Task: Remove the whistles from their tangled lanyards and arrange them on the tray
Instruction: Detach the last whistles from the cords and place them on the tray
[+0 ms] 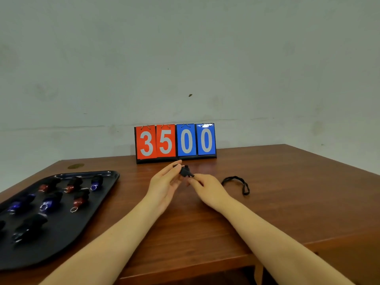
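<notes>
Holding black whistle (185, 171) between both hands (164, 183), lanyard (236, 183) nearby

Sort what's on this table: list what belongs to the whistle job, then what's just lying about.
Part of the job:
- black whistle, held between left hand and right hand
- black lanyard, lying loose on the table
- black tray
- whistles on the tray, red, blue and black

Just lying about:
- flip scoreboard reading 35 and 00
- wooden table

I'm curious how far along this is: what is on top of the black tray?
On the tray lie whistles, some red, some blue, some black, several with metal rings. No cords show on them. Its near left corner runs out of the picture.
</notes>
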